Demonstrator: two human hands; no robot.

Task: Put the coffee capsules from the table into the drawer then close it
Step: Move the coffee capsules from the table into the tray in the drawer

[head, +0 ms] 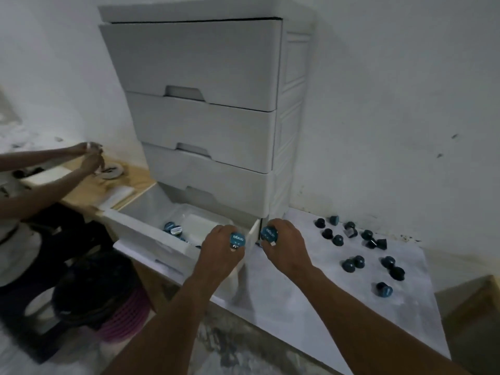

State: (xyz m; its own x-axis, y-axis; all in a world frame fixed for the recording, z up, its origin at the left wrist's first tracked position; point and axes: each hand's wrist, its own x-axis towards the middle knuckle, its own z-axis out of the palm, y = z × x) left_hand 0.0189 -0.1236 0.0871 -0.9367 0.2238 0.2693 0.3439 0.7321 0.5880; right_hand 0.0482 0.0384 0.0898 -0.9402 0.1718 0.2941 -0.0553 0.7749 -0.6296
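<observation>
The bottom drawer (140,226) of a white plastic drawer unit (205,104) is pulled out to the left. A few teal coffee capsules (173,228) lie inside it. My left hand (219,253) holds one teal capsule (237,238) above the drawer's front right corner. My right hand (284,244) holds another capsule (267,234) just right of the drawer, over the table. Several dark teal capsules (359,247) are scattered on the white table surface (297,288) to the right.
Another person's arms and hands (84,158) work at a wooden table (89,190) on the left, beside the open drawer. A black and pink basket (108,301) stands on the floor below. A white wall runs behind the table.
</observation>
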